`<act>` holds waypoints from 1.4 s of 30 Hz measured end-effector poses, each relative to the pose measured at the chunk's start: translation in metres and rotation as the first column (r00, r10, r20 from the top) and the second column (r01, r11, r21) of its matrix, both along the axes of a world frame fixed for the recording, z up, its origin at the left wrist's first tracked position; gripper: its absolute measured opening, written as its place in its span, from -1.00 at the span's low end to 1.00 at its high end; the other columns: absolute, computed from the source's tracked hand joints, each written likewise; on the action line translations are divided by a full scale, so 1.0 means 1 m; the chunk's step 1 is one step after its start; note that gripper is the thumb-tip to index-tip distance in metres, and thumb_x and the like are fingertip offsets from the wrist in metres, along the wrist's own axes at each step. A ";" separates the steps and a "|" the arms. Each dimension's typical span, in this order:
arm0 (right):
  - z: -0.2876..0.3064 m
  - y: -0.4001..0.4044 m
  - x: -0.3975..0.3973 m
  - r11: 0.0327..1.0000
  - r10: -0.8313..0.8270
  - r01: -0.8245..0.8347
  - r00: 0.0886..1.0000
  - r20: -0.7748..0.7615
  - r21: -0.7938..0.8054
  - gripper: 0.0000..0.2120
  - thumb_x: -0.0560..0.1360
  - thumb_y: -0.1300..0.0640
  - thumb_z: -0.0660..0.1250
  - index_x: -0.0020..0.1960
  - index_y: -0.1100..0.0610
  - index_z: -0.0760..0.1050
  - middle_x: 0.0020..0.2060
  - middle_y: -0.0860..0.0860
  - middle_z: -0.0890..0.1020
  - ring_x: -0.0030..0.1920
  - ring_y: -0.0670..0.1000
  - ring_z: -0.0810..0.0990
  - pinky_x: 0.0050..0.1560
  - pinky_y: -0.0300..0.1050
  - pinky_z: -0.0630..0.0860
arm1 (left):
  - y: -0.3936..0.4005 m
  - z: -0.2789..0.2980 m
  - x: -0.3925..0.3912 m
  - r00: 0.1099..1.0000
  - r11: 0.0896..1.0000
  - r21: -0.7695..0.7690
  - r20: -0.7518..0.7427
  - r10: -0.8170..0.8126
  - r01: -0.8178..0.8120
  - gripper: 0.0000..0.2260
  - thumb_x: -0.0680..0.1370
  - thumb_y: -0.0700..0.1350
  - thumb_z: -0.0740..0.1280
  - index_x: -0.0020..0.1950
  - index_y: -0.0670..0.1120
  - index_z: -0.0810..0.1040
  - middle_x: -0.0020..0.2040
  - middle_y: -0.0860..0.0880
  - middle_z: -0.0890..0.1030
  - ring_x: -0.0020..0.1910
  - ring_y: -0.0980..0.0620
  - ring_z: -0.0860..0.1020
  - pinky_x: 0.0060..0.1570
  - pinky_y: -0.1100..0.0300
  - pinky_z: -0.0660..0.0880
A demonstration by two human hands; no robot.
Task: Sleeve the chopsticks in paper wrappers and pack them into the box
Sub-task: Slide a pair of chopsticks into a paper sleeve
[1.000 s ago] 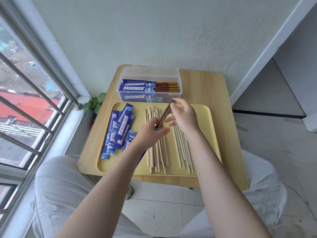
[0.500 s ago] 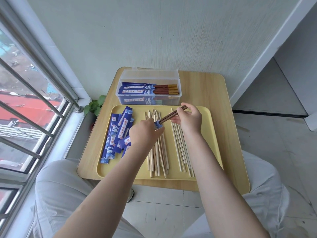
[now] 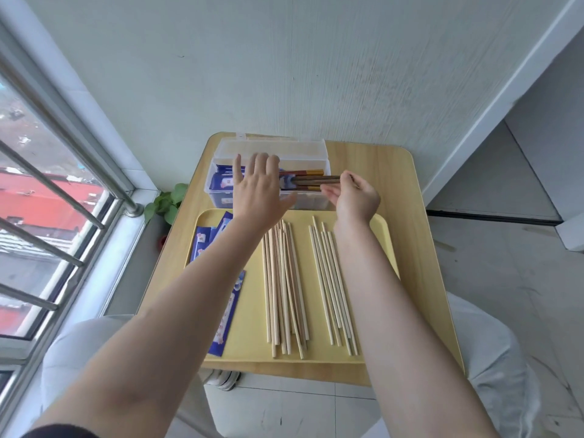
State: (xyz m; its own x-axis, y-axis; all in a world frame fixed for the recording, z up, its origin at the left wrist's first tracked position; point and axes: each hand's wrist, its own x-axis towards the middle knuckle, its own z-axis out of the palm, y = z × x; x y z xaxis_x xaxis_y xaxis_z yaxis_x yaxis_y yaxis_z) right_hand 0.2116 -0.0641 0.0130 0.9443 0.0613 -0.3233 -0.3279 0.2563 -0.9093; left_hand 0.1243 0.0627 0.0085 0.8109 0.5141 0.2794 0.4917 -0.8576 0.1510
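my left hand (image 3: 259, 191) is hanging flat over the left half of the box (image 3: 316, 146), fingers straight and spread, gripping nothing; i'm judging it is patting the sleeved ends down, though i cannot tell whether the palm is touching them. under and left of it, blue wrappers (image 3: 222, 182) are showing inside the box. to the right, my right hand (image 3: 354, 194) is pinching the bare end of the dark chopsticks (image 3: 316, 180) between thumb and curled fingers, and the pair is lying across the box's right half, level with its rim, the sleeved end hidden under my left hand.

these sticks are looking light, stiff and smooth, so i'm expecting them to slip out of thin paper if tilted; i'm thinking the safe hold is the bare wooden end with a steadying touch on the sleeve, since the paper will crumple or tear if squeezed.

the box is clear plastic with its lid standing open at the back, and it is holding several wrapped pairs, their brown and yellow tips pointing right. nearer me, the yellow tray (image 3: 387, 235) is carrying loose blue paper sleeves (image 3: 202, 245) on its left side, partly under my forearm, and two groups of pale bamboo chopsticks (image 3: 284, 286) lying lengthwise in the middle and right.
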 end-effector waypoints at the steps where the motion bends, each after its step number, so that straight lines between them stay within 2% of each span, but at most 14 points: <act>1: 0.000 0.004 0.007 0.999 -0.037 0.037 0.999 -0.005 -0.001 -0.84 0.62 0.32 0.27 0.16 0.25 0.56 -0.16 0.22 0.69 -0.30 0.09 0.73 -0.23 -0.14 0.66 | 0.004 -0.002 0.001 1.000 1.000 -0.012 0.006 0.009 -0.009 -0.43 0.55 0.17 0.34 0.41 -0.15 0.33 0.41 -0.12 0.40 0.50 -0.14 0.27 0.55 -0.11 -0.09; 4: -0.002 0.018 0.024 0.994 -0.096 0.097 0.995 0.013 -0.049 -0.82 0.62 0.32 0.26 0.18 0.25 0.57 -0.24 0.16 0.69 -0.32 0.06 0.72 -0.21 -0.12 0.67 | 0.011 -0.010 0.004 0.998 0.994 -0.098 -0.049 0.039 -0.043 -0.32 0.60 0.20 0.24 0.57 -0.16 0.15 0.60 -0.17 0.15 0.62 -0.16 0.01 0.56 -0.11 -0.16; 7: -0.005 0.039 0.029 0.990 -0.085 0.090 0.995 0.046 -0.110 -0.81 0.61 0.32 0.24 0.16 0.27 0.57 -0.30 0.14 0.67 -0.35 0.05 0.71 -0.21 -0.09 0.68 | 0.017 -0.022 0.004 0.989 0.981 -0.173 -0.135 0.065 -0.088 -0.29 0.62 0.23 0.15 0.63 -0.12 0.02 0.65 -0.15 0.00 0.63 -0.16 -0.11 0.57 -0.12 -0.17; 11: -0.017 0.054 0.030 0.951 0.025 0.013 0.993 0.118 -0.310 -0.83 0.61 0.25 0.27 0.11 0.20 0.62 -0.24 0.10 0.70 -0.38 0.00 0.67 -0.25 -0.12 0.66 | 0.024 -0.033 0.001 0.973 0.975 -0.187 -0.215 0.081 -0.122 -0.27 0.63 0.26 0.13 0.64 -0.10 -0.02 0.65 -0.17 -0.01 0.62 -0.20 -0.09 0.58 -0.13 -0.10; 15: -0.025 0.043 0.041 0.787 0.226 -0.025 0.941 0.251 -0.616 -0.80 0.60 0.15 0.33 0.11 0.20 0.68 0.00 0.07 0.72 -0.10 -0.02 0.61 -0.11 -0.20 0.51 | 0.028 -0.038 -0.001 0.974 0.977 -0.183 -0.217 0.070 -0.111 -0.29 0.62 0.25 0.15 0.64 -0.06 0.00 0.64 -0.16 0.04 0.61 -0.21 0.00 0.57 -0.15 0.01; 19: -0.028 0.039 0.050 0.716 0.317 -0.056 0.914 0.253 -0.696 -0.79 0.60 0.12 0.36 0.12 0.21 0.68 0.04 0.08 0.71 -0.02 0.03 0.64 -0.10 -0.22 0.44 | 0.030 -0.040 0.000 0.971 0.981 -0.151 -0.224 0.088 -0.124 -0.30 0.59 0.24 0.20 0.62 0.00 0.04 0.61 -0.12 0.12 0.58 -0.20 0.11 0.52 -0.18 0.11; 25: -0.035 0.040 0.054 0.758 0.276 -0.066 0.934 0.227 -0.649 -0.85 0.56 0.13 0.40 0.07 0.18 0.67 0.00 0.03 0.70 -0.01 0.01 0.63 -0.03 -0.20 0.50 | 0.032 -0.036 0.001 0.963 0.983 -0.115 -0.249 0.109 -0.141 -0.35 0.59 0.24 0.20 0.61 0.08 0.08 0.55 -0.13 0.20 0.51 -0.19 0.20 0.46 -0.19 0.20; 29: -0.034 0.036 0.057 0.853 0.178 -0.088 0.976 0.127 -0.515 -0.94 0.54 0.18 0.42 -0.05 0.16 0.65 -0.20 -0.06 0.64 -0.05 0.02 0.65 -0.03 -0.16 0.55 | 0.033 -0.036 0.000 0.970 0.978 -0.158 -0.223 0.095 -0.133 -0.38 0.59 0.23 0.22 0.59 0.09 0.13 0.62 -0.15 0.05 0.60 -0.24 -0.04 0.54 -0.24 0.00; 32: -0.031 0.035 0.059 0.907 0.122 -0.104 0.992 0.017 -0.409 -0.98 0.54 0.20 0.43 -0.04 0.14 0.63 -0.14 -0.02 0.65 -0.07 0.02 0.63 -0.03 -0.16 0.58 | 0.035 -0.040 -0.001 0.971 0.975 -0.183 -0.221 0.086 -0.128 -0.37 0.58 0.25 0.23 0.59 0.10 0.12 0.65 -0.13 -0.01 0.61 -0.25 -0.10 0.54 -0.26 -0.11; 34: -0.028 0.033 0.063 0.929 0.109 -0.136 0.989 -0.097 -0.343 -0.94 0.53 0.20 0.45 -0.01 0.18 0.62 -0.10 0.04 0.67 -0.21 -0.03 0.60 -0.22 -0.21 0.59 | 0.035 -0.042 -0.001 0.972 0.972 -0.190 -0.213 0.099 -0.140 -0.34 0.57 0.26 0.23 0.60 0.11 0.09 0.65 -0.13 -0.01 0.61 -0.26 -0.10 0.54 -0.26 -0.12; 36: -0.027 0.030 0.067 0.940 0.123 -0.177 0.973 -0.193 -0.291 -0.86 0.53 0.21 0.46 0.04 0.26 0.62 -0.12 0.07 0.66 -0.38 -0.08 0.49 -0.51 -0.32 0.41 | 0.035 -0.042 -0.001 0.974 0.968 -0.200 -0.199 0.109 -0.149 -0.30 0.57 0.26 0.24 0.62 0.12 0.03 0.65 -0.13 -0.03 0.62 -0.24 -0.11 0.54 -0.26 -0.12; 37: -0.026 0.029 0.068 0.941 0.128 -0.188 0.968 -0.216 -0.282 -0.83 0.52 0.21 0.46 0.06 0.28 0.61 -0.12 0.08 0.66 -0.41 -0.08 0.47 -0.57 -0.34 0.34 | 0.034 -0.041 -0.001 0.976 0.968 -0.202 -0.190 0.111 -0.149 -0.29 0.57 0.25 0.24 0.63 0.12 -0.01 0.65 -0.12 -0.05 0.62 -0.24 -0.12 0.54 -0.25 -0.12; 40: -0.025 0.027 0.069 0.934 0.140 -0.199 0.968 -0.210 -0.297 -0.82 0.52 0.21 0.47 0.06 0.29 0.61 -0.13 0.09 0.66 -0.42 -0.08 0.46 -0.55 -0.33 0.34 | 0.033 -0.038 0.000 0.978 0.971 -0.189 -0.172 0.115 -0.147 -0.27 0.58 0.22 0.24 0.64 0.11 -0.06 0.66 -0.12 -0.09 0.62 -0.23 -0.16 0.54 -0.25 -0.12; 42: -0.025 0.029 0.068 0.926 0.149 -0.198 0.974 -0.169 -0.321 -0.82 0.51 0.21 0.48 0.04 0.30 0.61 -0.14 0.09 0.66 -0.40 -0.08 0.47 -0.40 -0.27 0.46 | 0.032 -0.037 0.000 0.977 0.972 -0.178 -0.174 0.123 -0.154 -0.27 0.59 0.22 0.23 0.64 0.10 -0.06 0.66 -0.13 -0.10 0.61 -0.23 -0.18 0.54 -0.24 -0.13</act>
State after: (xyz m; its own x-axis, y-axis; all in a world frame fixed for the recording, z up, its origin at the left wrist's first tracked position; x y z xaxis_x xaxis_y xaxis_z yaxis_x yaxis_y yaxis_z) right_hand 0.2792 -0.0355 -0.0125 0.8728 0.0860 -0.4805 -0.4689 -0.1263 -0.8742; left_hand 0.1242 0.0943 -0.0288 0.7545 0.6553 0.0375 0.6345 -0.7429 0.2134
